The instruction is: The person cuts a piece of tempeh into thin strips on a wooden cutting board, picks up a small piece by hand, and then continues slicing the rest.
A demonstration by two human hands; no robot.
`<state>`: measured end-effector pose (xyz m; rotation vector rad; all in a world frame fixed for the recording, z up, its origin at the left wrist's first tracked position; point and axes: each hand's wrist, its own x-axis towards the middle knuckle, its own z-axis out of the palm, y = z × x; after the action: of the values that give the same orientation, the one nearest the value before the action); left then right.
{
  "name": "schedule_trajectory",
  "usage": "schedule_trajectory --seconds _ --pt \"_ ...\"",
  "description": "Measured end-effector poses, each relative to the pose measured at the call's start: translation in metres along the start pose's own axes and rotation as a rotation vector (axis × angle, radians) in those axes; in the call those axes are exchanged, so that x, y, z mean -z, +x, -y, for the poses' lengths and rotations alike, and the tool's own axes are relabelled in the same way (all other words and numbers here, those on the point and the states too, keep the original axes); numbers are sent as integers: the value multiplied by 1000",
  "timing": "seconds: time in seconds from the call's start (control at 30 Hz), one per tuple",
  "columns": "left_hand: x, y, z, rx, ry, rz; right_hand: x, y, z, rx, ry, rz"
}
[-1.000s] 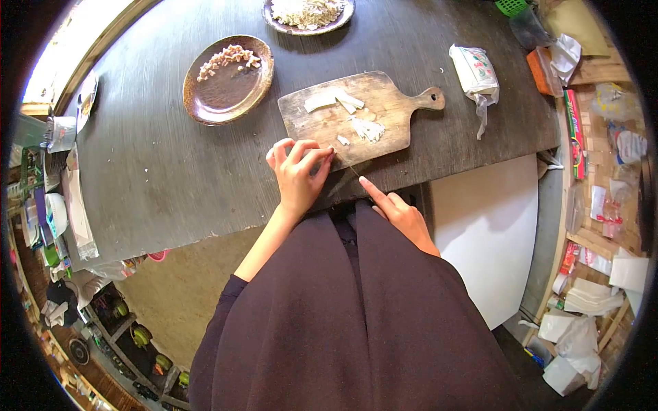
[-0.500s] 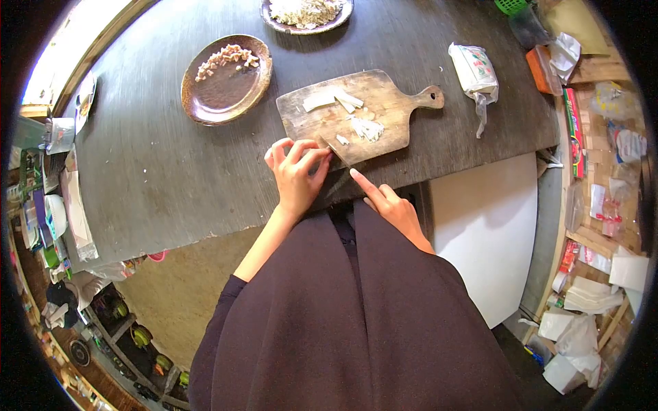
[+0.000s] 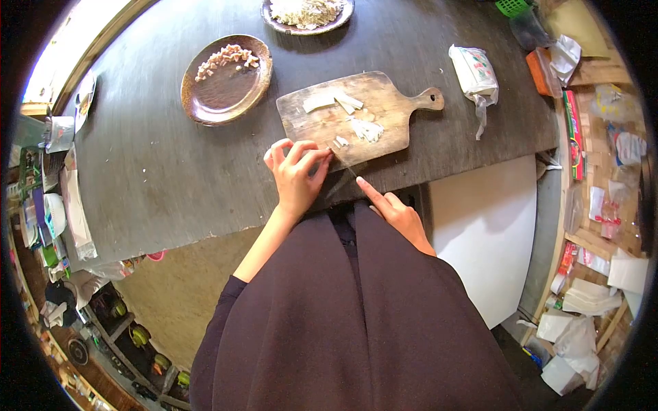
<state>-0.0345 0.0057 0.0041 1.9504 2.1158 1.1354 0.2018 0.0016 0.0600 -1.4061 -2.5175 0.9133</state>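
A wooden cutting board (image 3: 384, 89) lies on the dark table, its handle to the right. On it are white strips (image 3: 319, 102) and a small pile of thin white pieces (image 3: 367, 129). My left hand (image 3: 296, 177) is at the board's lower left corner, fingertips pinched on something too small to make out. My right hand (image 3: 397, 214) is closed on a knife (image 3: 348, 166), index finger stretched along it; the handle is hidden under the fingers. The blade points up and left toward my left fingertips, beside a few small cut bits (image 3: 340, 142).
A brown plate (image 3: 219, 101) with small chopped pieces stands left of the board. Another plate (image 3: 306, 31) heaped with pale shreds is at the back. A white plastic packet (image 3: 474, 72) lies on the right. Papers and packages line the right wall (image 3: 596, 226).
My right hand and the knife have shifted slightly down and right. Another small cut bit shows near the blade tip. My left hand has hardly moved.
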Motion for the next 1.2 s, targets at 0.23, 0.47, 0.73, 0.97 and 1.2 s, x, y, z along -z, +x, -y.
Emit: schedule_trajectory --seconds 0.23,0.47,0.73,0.97,1.2 --pt "1 0 0 8 -6 6 -1 1 -1 14 6 -8" --pt "2 0 -1 11 -10 4 -12 15 -2 48 -62 -49" --pt "1 0 -1 6 -2 -3 -5 1 -6 11 -44 -48" --pt "1 1 -1 2 0 -1 -1 1 -2 14 0 -28" --pt "1 0 0 10 -12 8 0 1 1 23 13 -15"
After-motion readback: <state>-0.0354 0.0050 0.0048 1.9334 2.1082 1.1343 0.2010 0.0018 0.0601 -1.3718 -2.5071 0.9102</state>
